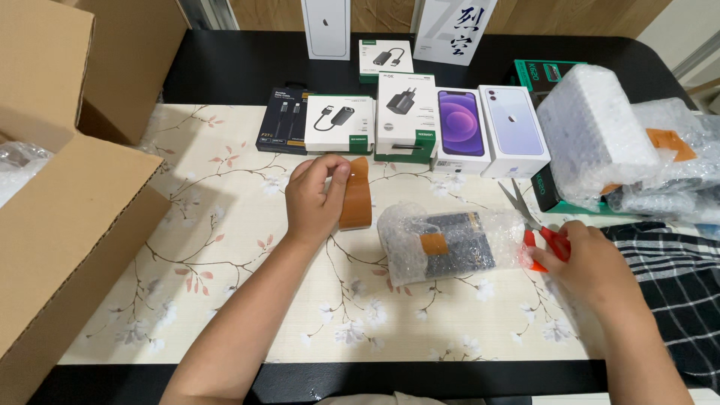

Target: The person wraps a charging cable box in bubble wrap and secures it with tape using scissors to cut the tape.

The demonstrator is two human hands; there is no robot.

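Note:
My left hand (313,196) pinches a strip of brown packing tape (356,195) that hangs down over the floral mat. My right hand (589,259) grips red-handled scissors (534,223), blades pointing up and away, slightly apart. Between both hands lies a small dark box wrapped in bubble wrap (446,244), with a short piece of brown tape stuck on its front. The scissors sit just right of that parcel.
An open cardboard box (71,210) stands at the left. Several boxed gadgets line the far side: cable and adapter boxes (339,121), two phone boxes (487,124). Bulky bubble-wrapped parcels (600,135) pile at the right over a checked cloth (671,277). The floral mat (225,247) covers a black table.

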